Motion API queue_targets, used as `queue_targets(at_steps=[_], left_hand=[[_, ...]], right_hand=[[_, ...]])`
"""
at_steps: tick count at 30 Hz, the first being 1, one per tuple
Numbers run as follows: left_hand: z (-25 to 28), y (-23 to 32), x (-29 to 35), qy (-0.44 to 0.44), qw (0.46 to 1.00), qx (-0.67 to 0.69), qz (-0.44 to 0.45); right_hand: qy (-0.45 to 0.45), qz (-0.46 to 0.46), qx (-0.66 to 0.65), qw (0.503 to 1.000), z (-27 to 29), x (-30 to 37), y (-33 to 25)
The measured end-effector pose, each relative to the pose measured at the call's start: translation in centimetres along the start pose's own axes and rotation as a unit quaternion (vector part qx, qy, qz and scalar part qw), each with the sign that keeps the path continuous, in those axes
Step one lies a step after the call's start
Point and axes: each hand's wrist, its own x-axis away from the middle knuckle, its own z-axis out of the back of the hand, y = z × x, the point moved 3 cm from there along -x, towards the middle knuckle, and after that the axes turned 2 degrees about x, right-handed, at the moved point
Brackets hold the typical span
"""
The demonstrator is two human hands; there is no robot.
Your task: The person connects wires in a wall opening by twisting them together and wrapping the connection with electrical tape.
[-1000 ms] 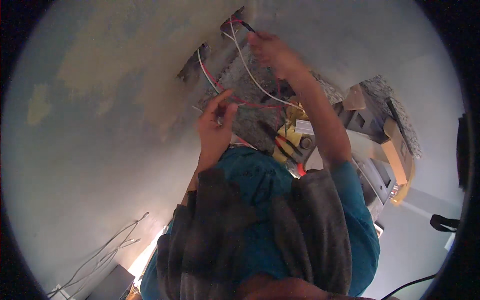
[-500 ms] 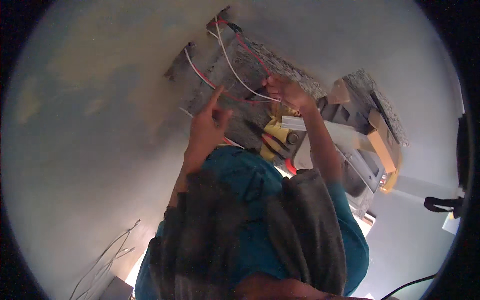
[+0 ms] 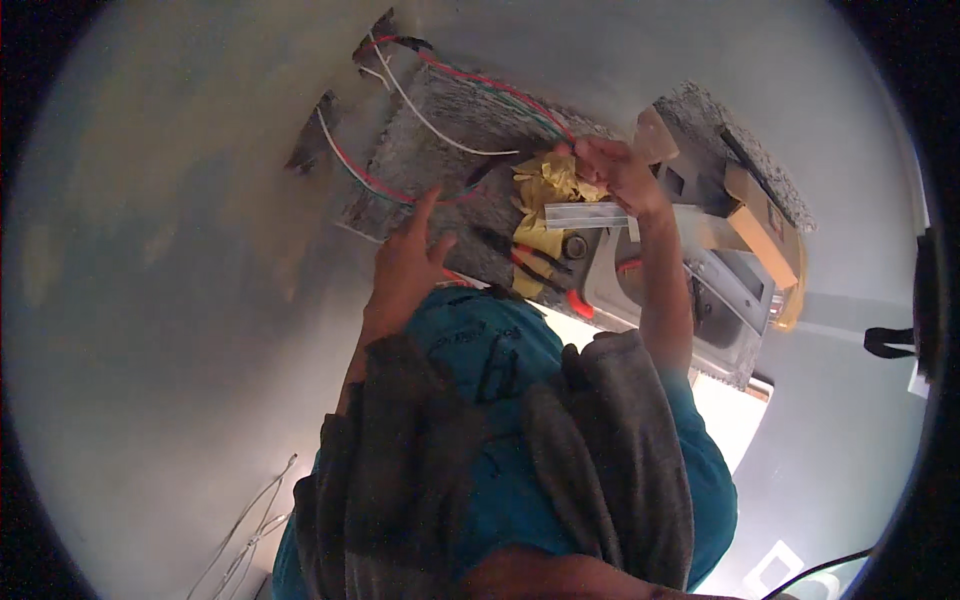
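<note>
My right hand [image 3: 622, 178] pinches the far part of a red wire [image 3: 500, 82] and a green wire [image 3: 535, 113], which run from the upper wall hole [image 3: 375, 42]. A white wire [image 3: 425, 122] from that same hole ends loose over the speckled counter. My left hand [image 3: 405, 262] has its index finger stretched out and its thumb apart. The fingertip lies beside the lower bunch of wires [image 3: 352, 168], white, red and green, coming out of the lower wall hole [image 3: 315, 135]. Whether it touches them, I cannot tell.
On the counter [image 3: 470, 115] are crumpled yellow wrapping [image 3: 545, 185], a clear plastic strip [image 3: 585, 215], a black tape roll [image 3: 574, 246] and red-handled pliers [image 3: 545, 272]. A sink [image 3: 603, 275] and an orange-brown box [image 3: 765, 228] stand to the right. Pale cables [image 3: 255, 535] hang at lower left.
My right hand has moved right and slightly up, drawing the red and green wires straighter. The white wire's end now lies apart from it. My left hand stays near the lower wires.
</note>
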Motion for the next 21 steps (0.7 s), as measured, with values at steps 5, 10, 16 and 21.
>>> queue_targets(at_steps=[5, 10, 16, 21], left_hand=[[0.1, 0.2, 0.0, -0.054, 0.998, 0.023, 0.028], [-0.1, -0.3, 0.8, -0.109, 0.992, 0.065, 0.010], [-0.5, -1.0, 1.5, -0.158, 0.985, 0.071, -0.003], [-1.4, -2.9, 2.3, -0.200, 0.972, 0.101, -0.064]], right_hand=[[-0.015, 0.029, -0.057, 0.998, -0.7, 0.8, 0.4], [0.030, 0.036, 0.022, 0.999, -1.0, 1.4, 1.0], [0.072, 0.063, 0.012, 0.995, -1.1, 3.2, 1.9], [0.160, 0.083, -0.019, 0.984, -4.1, 4.0, 1.7]])
